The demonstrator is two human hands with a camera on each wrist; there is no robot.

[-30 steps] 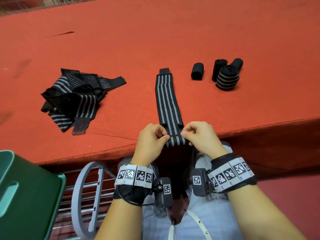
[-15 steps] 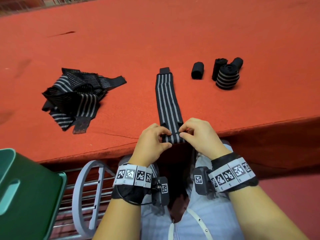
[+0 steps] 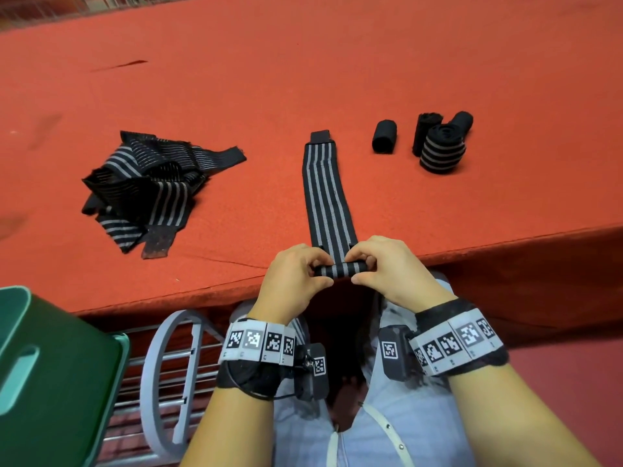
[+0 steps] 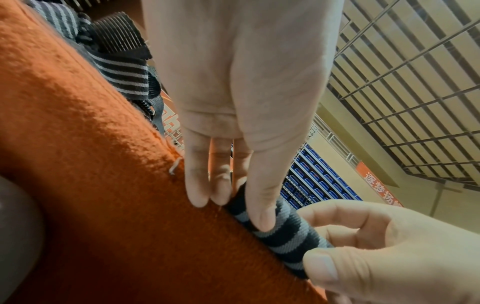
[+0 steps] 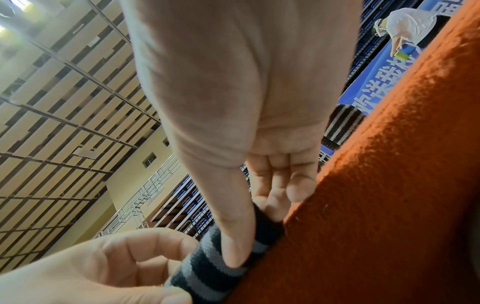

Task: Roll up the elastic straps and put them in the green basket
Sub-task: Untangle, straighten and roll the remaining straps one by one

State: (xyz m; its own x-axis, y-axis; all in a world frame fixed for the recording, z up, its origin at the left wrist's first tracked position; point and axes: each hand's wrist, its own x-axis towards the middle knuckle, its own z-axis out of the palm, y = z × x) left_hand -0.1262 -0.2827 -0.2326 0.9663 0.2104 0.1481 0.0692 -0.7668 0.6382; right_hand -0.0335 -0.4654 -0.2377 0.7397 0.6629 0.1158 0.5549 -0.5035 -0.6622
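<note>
Red felt table under my hands. On it: striped strap running away from my fingers; loose strap heap off to my left; four rolled straps ahead, right.

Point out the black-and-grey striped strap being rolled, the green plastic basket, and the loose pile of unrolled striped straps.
black-and-grey striped strap (image 3: pixel 328 193): head view, flat unrolled middle.
green plastic basket (image 3: pixel 67 382): head view, side wall.
pile of unrolled striped straps (image 3: pixel 148 183): head view, centre of the heap.
</note>
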